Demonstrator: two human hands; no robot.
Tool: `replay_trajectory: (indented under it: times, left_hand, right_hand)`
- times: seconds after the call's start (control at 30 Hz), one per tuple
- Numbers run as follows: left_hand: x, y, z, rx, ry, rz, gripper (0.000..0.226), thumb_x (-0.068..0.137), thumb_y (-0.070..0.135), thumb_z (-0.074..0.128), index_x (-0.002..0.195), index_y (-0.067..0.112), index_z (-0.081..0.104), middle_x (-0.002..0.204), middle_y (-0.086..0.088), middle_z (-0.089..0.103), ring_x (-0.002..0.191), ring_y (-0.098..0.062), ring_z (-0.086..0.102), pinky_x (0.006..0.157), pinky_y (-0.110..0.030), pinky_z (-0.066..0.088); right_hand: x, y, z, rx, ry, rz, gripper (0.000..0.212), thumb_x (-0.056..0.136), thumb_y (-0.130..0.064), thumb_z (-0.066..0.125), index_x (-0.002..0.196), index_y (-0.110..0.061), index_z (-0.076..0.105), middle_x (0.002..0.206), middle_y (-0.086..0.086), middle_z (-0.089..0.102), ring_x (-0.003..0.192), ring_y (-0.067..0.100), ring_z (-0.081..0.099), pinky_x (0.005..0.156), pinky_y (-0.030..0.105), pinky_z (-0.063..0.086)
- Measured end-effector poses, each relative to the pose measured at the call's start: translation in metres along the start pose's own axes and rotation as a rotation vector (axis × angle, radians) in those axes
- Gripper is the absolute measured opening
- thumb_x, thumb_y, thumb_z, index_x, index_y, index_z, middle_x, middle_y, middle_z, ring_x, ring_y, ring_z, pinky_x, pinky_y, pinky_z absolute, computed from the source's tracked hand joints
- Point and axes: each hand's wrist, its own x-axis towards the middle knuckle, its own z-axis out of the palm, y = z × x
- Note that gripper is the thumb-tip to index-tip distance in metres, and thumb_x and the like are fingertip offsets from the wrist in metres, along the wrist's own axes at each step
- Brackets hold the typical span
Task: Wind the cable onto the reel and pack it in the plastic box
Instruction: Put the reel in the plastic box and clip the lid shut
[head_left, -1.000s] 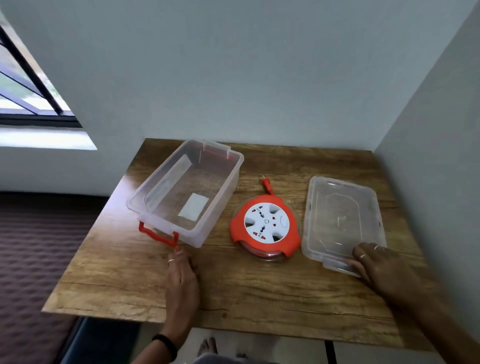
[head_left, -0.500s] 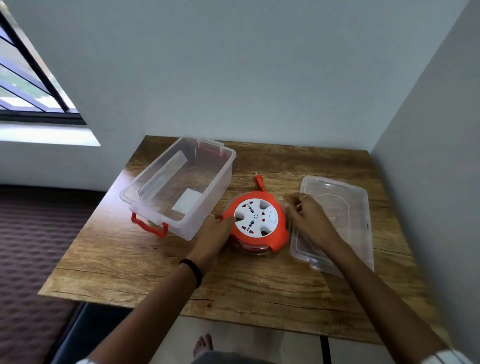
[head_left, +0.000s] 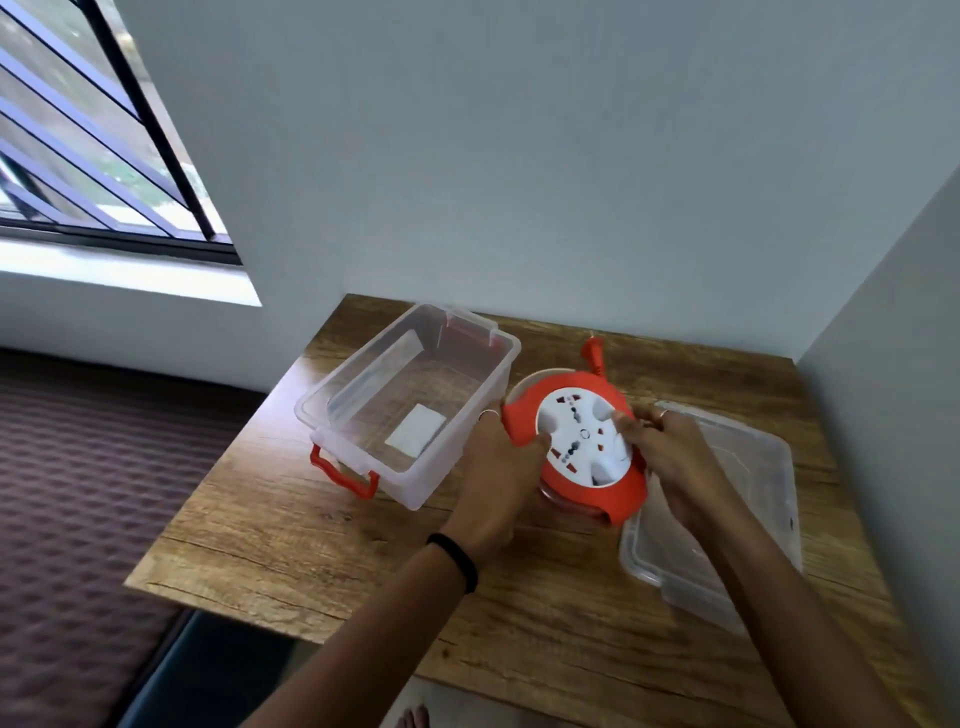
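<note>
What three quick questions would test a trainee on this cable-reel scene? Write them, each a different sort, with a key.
1. True or false: the orange reel already sits inside the clear plastic box.
2. Which hand grips the reel's left edge: A) left hand B) right hand?
3. Fill in: the lid lies on the wooden ____.

Key: 1 false; 2 A; 3 table.

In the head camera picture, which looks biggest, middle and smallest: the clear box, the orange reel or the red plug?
1. Clear box
2. Orange reel
3. Red plug, clearly smallest.
</note>
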Motion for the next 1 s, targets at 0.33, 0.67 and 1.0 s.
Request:
replay_trajectory:
  times: [0.33, 0.67, 1.0]
  left_hand:
    - [0.020, 0.040, -0.092, -0.265, 0.132, -0.109, 0.019, 0.099, 0.020, 0.046, 0.111, 0.014, 0.060, 0.100, -0.006, 0.070, 0.090, -0.019, 0.068, 0.070, -0.030, 0.058]
    - [0.085, 0.021, -0.146, 0.085, -0.111, -0.414, 0.049, 0.094, 0.040, 0.054, 0.133, 0.012, 0.046, 0.118, -0.009, 0.060, 0.102, -0.025, 0.059, 0.072, -0.030, 0.052]
    - [0.119, 0.002, -0.150, 0.253, -0.397, -0.468, 0.059, 0.095, 0.054, 0.039, 0.141, 0.017, 0.037, 0.137, -0.012, 0.050, 0.103, -0.023, 0.052, 0.069, -0.030, 0.045]
  right_hand:
    - [-0.005, -0.097, 0.048, 0.104, -0.310, -0.067, 0.028, 0.088, -0.016, 0.064, 0.114, -0.019, 0.055, 0.083, -0.003, 0.066, 0.068, 0.012, 0.058, 0.064, 0.030, 0.048]
    - [0.034, -0.119, 0.142, -0.365, -0.355, -0.153, 0.046, 0.084, -0.009, 0.061, 0.129, -0.018, 0.056, 0.113, 0.010, 0.061, 0.084, 0.020, 0.060, 0.073, 0.034, 0.053]
    - [0.034, -0.109, 0.172, -0.857, -0.370, -0.226, 0.050, 0.090, -0.016, 0.057, 0.138, -0.022, 0.044, 0.132, 0.003, 0.054, 0.102, 0.017, 0.056, 0.072, 0.020, 0.042]
